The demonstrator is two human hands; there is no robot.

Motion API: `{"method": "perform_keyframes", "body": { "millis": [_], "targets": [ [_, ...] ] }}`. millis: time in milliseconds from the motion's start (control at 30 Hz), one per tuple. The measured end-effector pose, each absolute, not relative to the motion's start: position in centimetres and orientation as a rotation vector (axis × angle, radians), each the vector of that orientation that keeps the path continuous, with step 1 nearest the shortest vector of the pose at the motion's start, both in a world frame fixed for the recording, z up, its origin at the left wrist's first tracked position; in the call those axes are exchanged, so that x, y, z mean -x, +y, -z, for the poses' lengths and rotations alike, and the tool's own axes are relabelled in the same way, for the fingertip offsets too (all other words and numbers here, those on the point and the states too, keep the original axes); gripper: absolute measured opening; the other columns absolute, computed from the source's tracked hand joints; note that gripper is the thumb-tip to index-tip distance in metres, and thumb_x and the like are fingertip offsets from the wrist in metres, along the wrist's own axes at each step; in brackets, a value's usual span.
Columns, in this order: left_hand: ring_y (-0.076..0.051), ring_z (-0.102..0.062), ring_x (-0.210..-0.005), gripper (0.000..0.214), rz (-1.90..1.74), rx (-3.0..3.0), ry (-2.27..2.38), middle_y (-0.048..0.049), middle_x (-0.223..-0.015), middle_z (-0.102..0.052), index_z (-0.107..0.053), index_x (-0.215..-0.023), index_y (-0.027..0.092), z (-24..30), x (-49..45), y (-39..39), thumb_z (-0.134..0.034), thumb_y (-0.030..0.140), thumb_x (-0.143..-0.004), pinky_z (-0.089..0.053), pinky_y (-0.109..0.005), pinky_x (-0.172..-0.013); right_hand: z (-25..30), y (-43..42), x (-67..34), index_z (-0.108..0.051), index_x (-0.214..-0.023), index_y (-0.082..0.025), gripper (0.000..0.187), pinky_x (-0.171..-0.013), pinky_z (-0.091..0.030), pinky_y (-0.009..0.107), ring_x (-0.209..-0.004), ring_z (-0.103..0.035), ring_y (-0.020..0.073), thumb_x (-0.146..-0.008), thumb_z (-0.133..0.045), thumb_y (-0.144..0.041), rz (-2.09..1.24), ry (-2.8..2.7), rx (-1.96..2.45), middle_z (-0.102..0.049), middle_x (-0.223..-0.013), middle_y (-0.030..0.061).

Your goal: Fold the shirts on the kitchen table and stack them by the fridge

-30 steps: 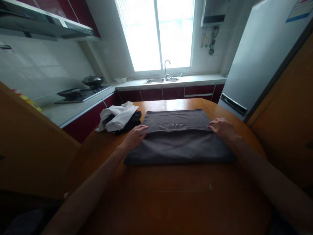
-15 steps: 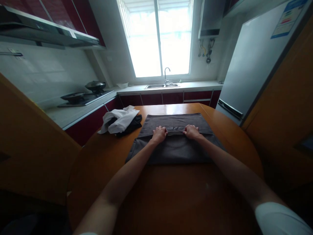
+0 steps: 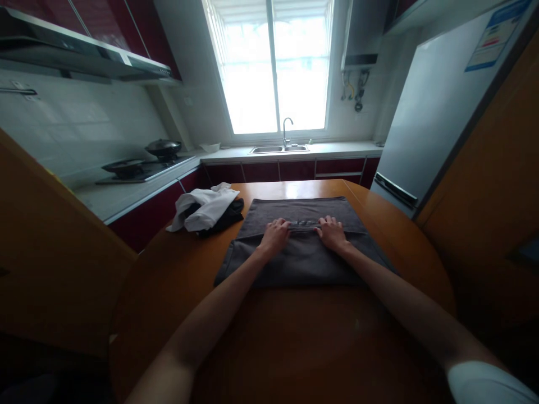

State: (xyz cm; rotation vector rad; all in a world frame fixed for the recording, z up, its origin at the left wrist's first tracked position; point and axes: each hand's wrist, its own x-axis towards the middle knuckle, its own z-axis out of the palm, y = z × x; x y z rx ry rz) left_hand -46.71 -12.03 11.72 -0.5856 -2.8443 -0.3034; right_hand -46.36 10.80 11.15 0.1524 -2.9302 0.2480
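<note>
A dark grey folded piece of cloth [image 3: 311, 258], perhaps a garment, lies flat on the round wooden table [image 3: 295, 336]. A crosswise fold edge runs across its middle, with pale marks like lettering just beyond it. On the left part of that edge rests my left hand [image 3: 275, 234], palm down with the fingers stretched forward. My right hand [image 3: 332, 232] lies on the right part, fingers spread and thumb pointing inward. Both hands are open and touch the cloth, with a short gap of fabric between them.
To the left on the table, a white cloth [image 3: 208, 207] is heaped over a black cloth [image 3: 225, 219]. Beyond are a sink [image 3: 278, 149], a stove with pans [image 3: 164, 148] and a fridge [image 3: 425, 118]. Wooden panels stand on both sides.
My fingers, earlier curled and pinching the fold edge, have let go and now lie flatter on the cloth. The edge lies lower, and the cloth keeps its place.
</note>
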Motion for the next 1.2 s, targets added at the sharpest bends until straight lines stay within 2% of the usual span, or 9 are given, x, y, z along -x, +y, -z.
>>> {"method": "perform_keyframes", "body": {
  "millis": [100,167,267,367,667,900,1033,1200],
  "targets": [
    [-0.028,-0.041,-0.142,0.05,0.287,0.832,-2.892,-0.0118,-0.154,-0.046,-0.047,-0.148,0.023,-11.2,45.3,-11.7,-0.045,0.041,-0.102,-0.03,-0.045,-0.117,-10.8,10.5,44.7,-0.058,-0.132,-0.016,0.041,-0.104,-0.037,0.044,-0.129,-0.048,0.0319,-0.103,-0.04,-0.037,-0.277,-2.915,-0.275,-0.055,-0.14,0.019],
    [-0.031,-0.027,-0.15,0.061,0.282,0.854,-2.946,-0.0108,-0.163,-0.033,-0.036,-0.155,0.023,-10.4,44.6,-11.6,-0.04,0.052,-0.102,-0.022,-0.052,-0.121,-10.1,10.2,43.7,-0.05,-0.144,-0.016,0.049,-0.112,-0.031,0.046,-0.141,-0.037,0.0307,-0.103,-0.038,-0.041,-0.307,-2.923,-0.364,-0.044,-0.154,0.0175],
    [-0.032,-0.013,-0.154,0.07,0.272,0.797,-3.033,-0.0091,-0.167,-0.019,-0.029,-0.159,0.022,-9.1,44.2,-11.6,-0.033,0.061,-0.1,-0.012,-0.059,-0.122,-8.7,9.5,42.6,-0.037,-0.154,-0.015,0.062,-0.12,-0.017,0.052,-0.152,-0.018,0.0288,-0.103,-0.034,-0.05,-0.349,-3.001,-0.385,-0.025,-0.165,0.0153],
    [-0.03,-0.009,-0.155,0.071,0.261,0.776,-3.062,-0.007,-0.168,-0.014,-0.027,-0.16,0.023,-8.6,44.3,-11.6,-0.029,0.062,-0.1,-0.009,-0.058,-0.122,-8.3,9.2,42.1,-0.033,-0.157,-0.014,0.067,-0.121,-0.012,0.054,-0.154,-0.012,0.0282,-0.102,-0.032,-0.052,-0.404,-3.069,-0.367,-0.018,-0.167,0.0148],
    [-0.03,-0.008,-0.155,0.069,0.301,0.779,-3.054,-0.0068,-0.168,-0.017,-0.03,-0.159,0.024,-9.1,43.9,-11.6,-0.032,0.06,-0.1,-0.008,-0.057,-0.123,-9.1,10.5,41.3,-0.033,-0.157,-0.013,0.065,-0.122,-0.01,0.055,-0.154,-0.013,0.0268,-0.103,-0.029,-0.05,-0.407,-2.968,-0.304,-0.022,-0.166,0.0146],
    [-0.031,-0.017,-0.154,0.063,0.432,0.775,-2.933,-0.0109,-0.166,-0.025,-0.032,-0.157,0.021,-11.3,43.6,-12.8,-0.038,0.051,-0.102,-0.019,-0.056,-0.121,-7.9,10.5,41.2,-0.03,-0.158,-0.013,0.07,-0.122,-0.01,0.055,-0.154,-0.013,0.0266,-0.102,-0.029,-0.054,-0.368,-3.096,-0.266,-0.019,-0.167,0.0144],
    [-0.031,-0.021,-0.153,0.059,0.329,0.634,-2.913,-0.012,-0.164,-0.029,-0.034,-0.156,0.018,-12.0,42.9,-16.3,-0.037,0.043,-0.103,-0.021,-0.056,-0.121,-8.1,10.6,41.2,-0.03,-0.158,-0.012,0.07,-0.122,-0.01,0.054,-0.154,-0.013,0.0263,-0.102,-0.028,-0.054,-0.362,-3.101,-0.267,-0.018,-0.167,0.014],
    [-0.036,-0.018,-0.153,0.065,0.2,0.39,-3.078,-0.012,-0.164,-0.027,-0.039,-0.155,0.016,-10.3,42.3,-20.3,-0.033,0.054,-0.102,-0.014,-0.063,-0.12,-7.9,10.6,41.1,-0.031,-0.158,-0.013,0.069,-0.122,-0.01,0.055,-0.154,-0.013,0.0267,-0.102,-0.028,-0.054,-0.356,-3.093,-0.268,-0.018,-0.167,0.0136]
  ]
}}
